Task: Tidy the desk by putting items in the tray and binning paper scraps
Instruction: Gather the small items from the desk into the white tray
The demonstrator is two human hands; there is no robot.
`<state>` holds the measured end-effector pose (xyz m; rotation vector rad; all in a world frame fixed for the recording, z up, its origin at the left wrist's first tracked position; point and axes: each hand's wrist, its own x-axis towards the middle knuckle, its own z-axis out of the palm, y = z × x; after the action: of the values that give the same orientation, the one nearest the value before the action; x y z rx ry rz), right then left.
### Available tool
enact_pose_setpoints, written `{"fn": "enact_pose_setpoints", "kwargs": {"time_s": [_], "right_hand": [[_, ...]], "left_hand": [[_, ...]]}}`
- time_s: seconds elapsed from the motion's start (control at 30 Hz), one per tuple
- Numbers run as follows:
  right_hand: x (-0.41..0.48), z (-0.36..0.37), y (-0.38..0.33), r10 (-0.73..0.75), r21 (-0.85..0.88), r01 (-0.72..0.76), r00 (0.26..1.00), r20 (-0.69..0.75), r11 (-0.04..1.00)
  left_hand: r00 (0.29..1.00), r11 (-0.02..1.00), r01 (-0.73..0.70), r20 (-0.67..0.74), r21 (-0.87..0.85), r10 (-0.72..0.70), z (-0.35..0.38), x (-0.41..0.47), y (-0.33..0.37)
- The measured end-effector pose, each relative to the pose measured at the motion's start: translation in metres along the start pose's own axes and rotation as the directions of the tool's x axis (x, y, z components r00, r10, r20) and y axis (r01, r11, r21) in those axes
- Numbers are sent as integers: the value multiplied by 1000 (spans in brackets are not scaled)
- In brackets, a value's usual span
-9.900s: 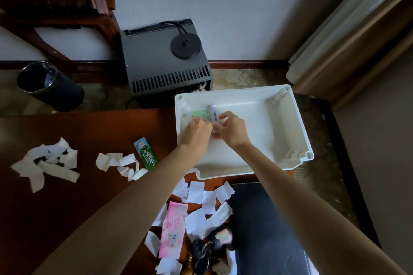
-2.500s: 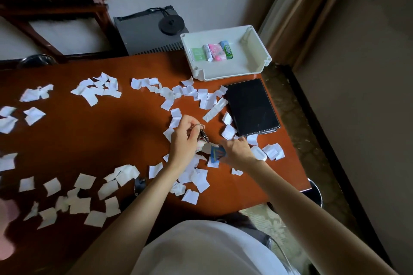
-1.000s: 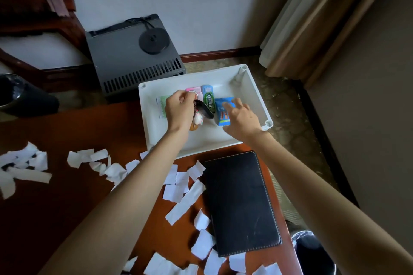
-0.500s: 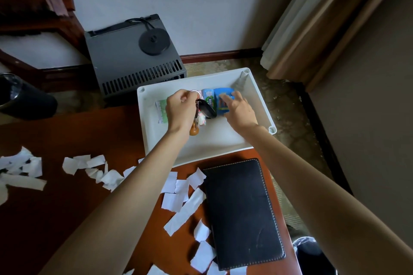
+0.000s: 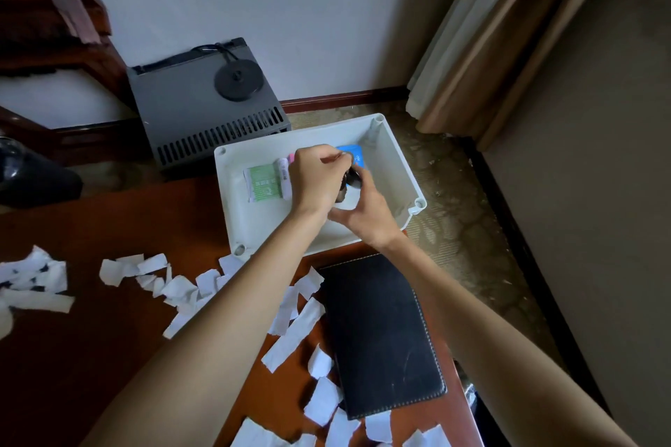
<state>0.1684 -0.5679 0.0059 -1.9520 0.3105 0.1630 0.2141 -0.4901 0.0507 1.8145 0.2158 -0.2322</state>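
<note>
Both hands are over the white tray (image 5: pixel 399 170) at the desk's far right corner. My left hand (image 5: pixel 314 181) pinches the ring of a dark key bunch (image 5: pixel 351 178) and holds it inside the tray. My right hand (image 5: pixel 366 214) is just below, fingers curved up around the keys. In the tray lie a green packet (image 5: pixel 263 182), a white tube (image 5: pixel 284 178), a pink item (image 5: pixel 291 157) mostly hidden by my left hand, and a blue packet (image 5: pixel 351 151). White paper scraps (image 5: pixel 181 288) are strewn over the brown desk.
A black notebook (image 5: pixel 381 334) lies on the desk in front of the tray. A grey box with a black disc (image 5: pixel 207 102) stands on the floor behind. A dark bin (image 5: pixel 32 181) is at the left, another bin (image 5: pixel 472 399) below the desk's right edge.
My right hand has let go of the blue packet, which now lies in the tray, and moved under the keys. My left hand shifted right with the key bunch.
</note>
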Motion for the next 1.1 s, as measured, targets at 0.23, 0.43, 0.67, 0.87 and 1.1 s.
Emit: {"fn": "enact_pose_setpoints", "kwargs": {"time_s": [0.23, 0.43, 0.67, 0.87, 1.1], "right_hand": [[7, -10, 7, 165, 113, -139, 948, -274, 984], [31, -24, 11, 273, -191, -343, 909, -315, 920], [65, -21, 4, 193, -582, -330, 939, -286, 743], [81, -19, 5, 75, -795, -229, 971, -226, 562], [69, -24, 10, -17, -847, -148, 983, -182, 511]], "left_hand": [[995, 997, 45, 93, -56, -40, 18, 2, -4], [990, 878, -143, 61, 457, 129, 5, 22, -22], [869, 324, -493, 478, 807, 131, -9, 47, -67], [845, 263, -534, 494, 804, 204, -5, 55, -74], [855, 284, -513, 453, 810, 252, 5, 55, -79]]}}
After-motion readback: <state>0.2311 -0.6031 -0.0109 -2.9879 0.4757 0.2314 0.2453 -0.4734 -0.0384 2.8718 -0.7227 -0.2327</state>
